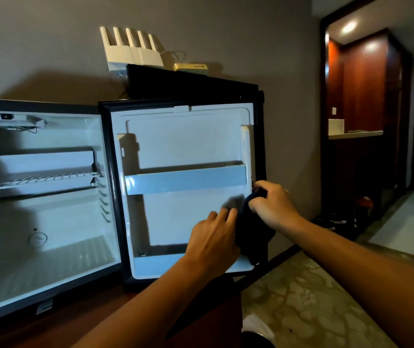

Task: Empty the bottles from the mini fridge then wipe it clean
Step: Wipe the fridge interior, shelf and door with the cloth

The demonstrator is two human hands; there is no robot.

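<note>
Only 1 view, head: we see the right hand (272,207) gripping a dark cloth (249,234) that hangs with its long axis vertical, just below that hand. Left hand (213,237) sits just left of the cloth, fingers fairly straight, touching its edge. Both hands are against the mini fridge (50,247) door's inner panel (180,217), which spreads left of the cloth; right hand nearer. No bottles visible. We judge wiping goes leftward.
</note>
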